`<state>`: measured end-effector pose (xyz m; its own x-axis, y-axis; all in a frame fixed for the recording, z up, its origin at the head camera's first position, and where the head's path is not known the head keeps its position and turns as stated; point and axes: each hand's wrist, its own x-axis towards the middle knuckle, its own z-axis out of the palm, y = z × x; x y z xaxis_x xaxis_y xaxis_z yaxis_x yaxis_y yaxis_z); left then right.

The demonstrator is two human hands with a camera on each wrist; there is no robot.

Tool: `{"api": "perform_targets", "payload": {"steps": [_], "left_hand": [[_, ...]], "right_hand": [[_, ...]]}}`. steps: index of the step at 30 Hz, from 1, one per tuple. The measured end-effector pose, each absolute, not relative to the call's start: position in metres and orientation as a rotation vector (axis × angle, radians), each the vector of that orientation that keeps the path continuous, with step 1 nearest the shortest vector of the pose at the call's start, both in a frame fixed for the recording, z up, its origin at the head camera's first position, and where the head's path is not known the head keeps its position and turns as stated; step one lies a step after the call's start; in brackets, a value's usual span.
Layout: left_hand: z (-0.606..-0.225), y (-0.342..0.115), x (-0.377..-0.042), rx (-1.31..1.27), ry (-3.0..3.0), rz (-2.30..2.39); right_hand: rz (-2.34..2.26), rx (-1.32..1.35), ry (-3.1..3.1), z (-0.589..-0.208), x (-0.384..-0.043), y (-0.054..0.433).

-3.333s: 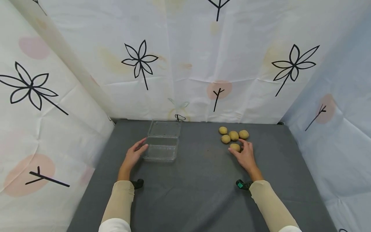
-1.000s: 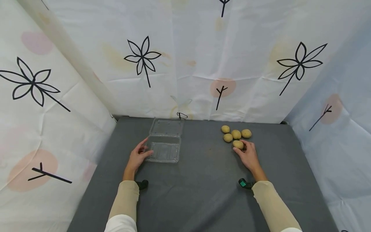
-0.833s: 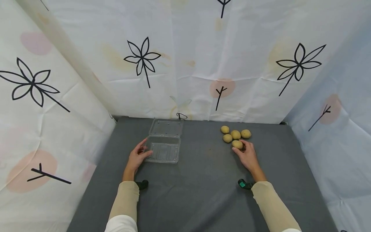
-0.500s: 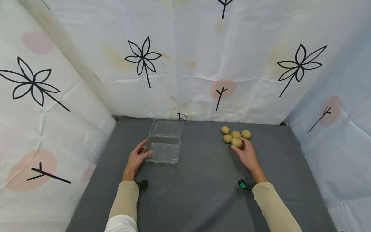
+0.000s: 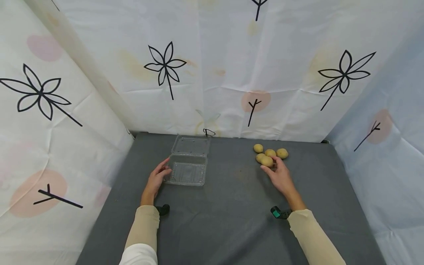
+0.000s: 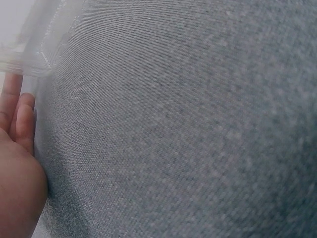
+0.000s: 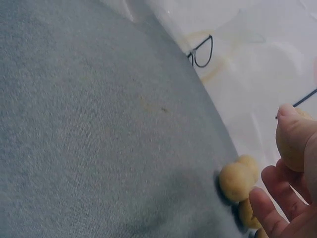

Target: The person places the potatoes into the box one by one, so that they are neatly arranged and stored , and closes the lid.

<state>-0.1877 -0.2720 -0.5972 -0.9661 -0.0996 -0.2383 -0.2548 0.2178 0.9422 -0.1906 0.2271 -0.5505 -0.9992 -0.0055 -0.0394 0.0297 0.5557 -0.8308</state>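
In the head view, my right hand [image 5: 281, 177] pinches a small yellow potato [image 5: 267, 161] between thumb and fingers. The right wrist view shows this held potato [image 7: 292, 144] raised off the table, partly hidden by the thumb. Just behind it, several more potatoes [image 5: 282, 153] lie in a loose cluster on the table. My left hand [image 5: 155, 182] rests at the left side of a clear plastic clamshell container [image 5: 187, 183], its fingers fairly straight against the edge. The lid [image 5: 190, 145] is folded back flat toward the wall, and nothing lies in the container.
A dark grey cloth [image 5: 218, 221] covers the table. White patterned curtains [image 5: 212, 84] hang close behind its far edge and along both sides. Grey cloth lies between the container and the potatoes.
My right hand has taken hold of the front potato, lifted it and shifted slightly left. The left hand stays by the container; its thumb has drawn back a little from over the tray.
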Motion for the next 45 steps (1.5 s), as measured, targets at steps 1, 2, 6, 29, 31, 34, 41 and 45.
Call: {"api": "perform_targets", "payload": {"steps": [1,2,6,29,31,34,41,45], "left_hand": [[-0.597,-0.272,-0.188,-0.349,2.339,1.866],[-0.597,-0.271,-0.189,-0.355,2.326,1.877],[-0.594,-0.271,-0.191,-0.386,2.259,1.911],[-0.563,-0.269,-0.18,-0.445,2.134,1.982],[-0.563,-0.268,-0.18,-0.448,2.132,1.976],[-0.565,-0.27,-0.183,-0.454,2.127,1.974],[-0.585,-0.275,-0.188,-0.458,2.159,1.975],[-0.592,-0.276,-0.188,-0.444,2.195,1.96]], "right_hand": [[-1.464,0.014,2.744,-0.55,-0.19,0.226],[-1.462,0.006,2.75,-0.549,-0.189,0.225],[-1.468,-0.032,2.767,-0.547,-0.187,0.221],[-1.488,-0.225,2.794,-0.537,-0.184,0.207],[-1.49,-0.22,2.79,-0.537,-0.184,0.205],[-1.506,-0.22,2.782,-0.536,-0.184,0.201],[-1.537,-0.237,2.752,-0.534,-0.185,0.189],[-1.537,-0.243,2.736,-0.533,-0.187,0.183]]}}
